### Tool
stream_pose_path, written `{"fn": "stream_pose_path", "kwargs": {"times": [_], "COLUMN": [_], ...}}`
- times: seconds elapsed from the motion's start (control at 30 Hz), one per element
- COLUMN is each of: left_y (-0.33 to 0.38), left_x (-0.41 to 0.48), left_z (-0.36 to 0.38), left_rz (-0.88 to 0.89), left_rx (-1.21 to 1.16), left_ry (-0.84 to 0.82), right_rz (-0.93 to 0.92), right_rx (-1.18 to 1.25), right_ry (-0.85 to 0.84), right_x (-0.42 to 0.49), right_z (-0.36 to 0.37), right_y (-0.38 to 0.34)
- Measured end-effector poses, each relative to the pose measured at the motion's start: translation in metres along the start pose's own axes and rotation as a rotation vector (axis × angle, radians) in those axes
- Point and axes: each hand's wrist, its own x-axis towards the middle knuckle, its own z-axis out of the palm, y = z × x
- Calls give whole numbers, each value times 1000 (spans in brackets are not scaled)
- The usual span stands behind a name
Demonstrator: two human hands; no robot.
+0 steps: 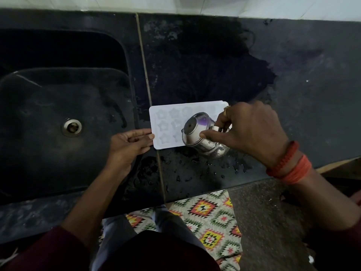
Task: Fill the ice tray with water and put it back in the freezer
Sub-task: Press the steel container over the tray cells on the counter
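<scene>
White ice tray point(166, 119) — star-shaped moulds — flat on the black counter point(214, 65), steel jug point(192, 128) tipped over it.

Matt white plastic ice tray point(166, 122), shiny steel jug point(203, 143), wet dark stone counter point(293, 94).

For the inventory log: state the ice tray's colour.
The ice tray is white, best seen in the head view.

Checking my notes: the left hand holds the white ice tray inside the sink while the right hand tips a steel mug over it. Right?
Not inside the sink: the head view shows the ice tray on the black counter beside it. The left hand holds it while the right hand tips the steel mug over it.
</scene>
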Motion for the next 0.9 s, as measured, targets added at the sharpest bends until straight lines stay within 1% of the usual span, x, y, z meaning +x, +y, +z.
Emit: {"fn": "stream_pose_path", "kwargs": {"times": [0.4,0.6,0.9], "left_y": [1,0,-1], "left_x": [-2,0,2], "left_z": [1,0,-1], "left_rz": [5,2,-7], "left_rx": [-5,-9,-6], "left_ry": [-4,-8,-14], "right_rz": [-36,-26,-12], "right_rx": [-68,-76,-77], "right_ry": [18,23,-14], "right_x": [-4,-3,-3], "right_z": [11,9,6], "right_y": [-4,-3,-5]}}
